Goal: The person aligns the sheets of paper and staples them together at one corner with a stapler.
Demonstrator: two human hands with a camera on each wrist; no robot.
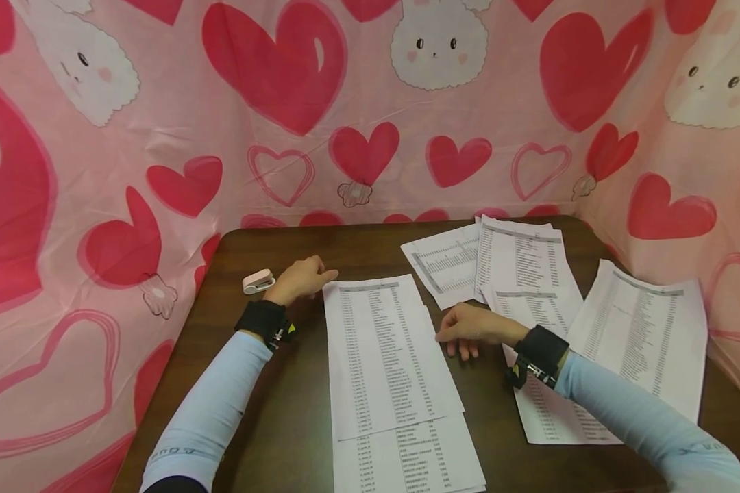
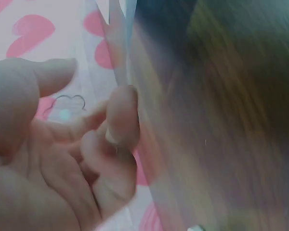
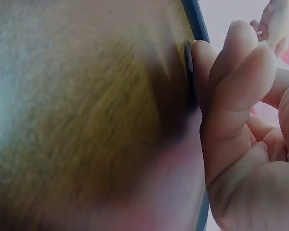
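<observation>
Printed sheets lie overlapped on the dark wooden table in the head view, a lower sheet sticking out at the near end. My left hand is at their far left corner, a fingertip right by the paper's edge. In the left wrist view the thumb of that hand stands apart from loosely bent fingers, with nothing between them. Beside the sheets' right edge hovers my right hand, thumb side toward the paper. Its fingers are loosely curled and hold nothing in the right wrist view.
A small pink and white stapler sits left of my left hand. More printed sheets overlap at the back right, and another sheet lies near the table's right side. Pink heart-patterned cloth hangs around the wooden table.
</observation>
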